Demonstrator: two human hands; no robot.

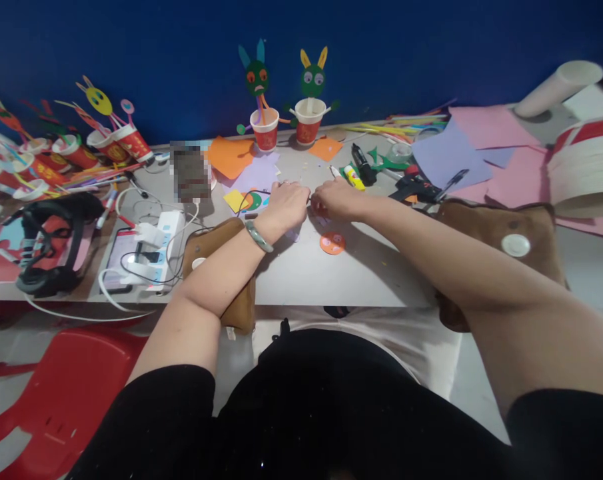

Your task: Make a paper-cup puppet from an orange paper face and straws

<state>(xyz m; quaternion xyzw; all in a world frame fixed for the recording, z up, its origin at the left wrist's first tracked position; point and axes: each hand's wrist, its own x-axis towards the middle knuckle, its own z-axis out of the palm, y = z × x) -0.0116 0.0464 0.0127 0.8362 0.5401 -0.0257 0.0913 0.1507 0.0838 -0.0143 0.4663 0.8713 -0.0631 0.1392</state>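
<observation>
Above the middle of the table point(376, 283), my left hand point(290, 202) and my right hand point(337, 199) meet almost fingertip to fingertip. Both have their fingers drawn together in a pinch; what lies between them is too small or hidden to make out. A round orange paper face point(332, 243) with pale eyes lies just below my right hand. Beyond that hand are a yellow tube point(354, 177) and a black marker point(364, 165). Scraps of yellow paper point(235, 200) and purple paper point(257, 173) lie to the left of my left hand, near a green-and-orange cut-out point(254, 201).
Two red-and-white paper cups point(265, 131) with paper-faced figures stand at the back; more decorated cups point(132, 143) crowd the left. A power strip point(168, 243), a black headset point(56, 243) and brown cushions point(501, 247) flank my arms. Pink paper point(518, 173) and stacked cups point(586, 170) lie right.
</observation>
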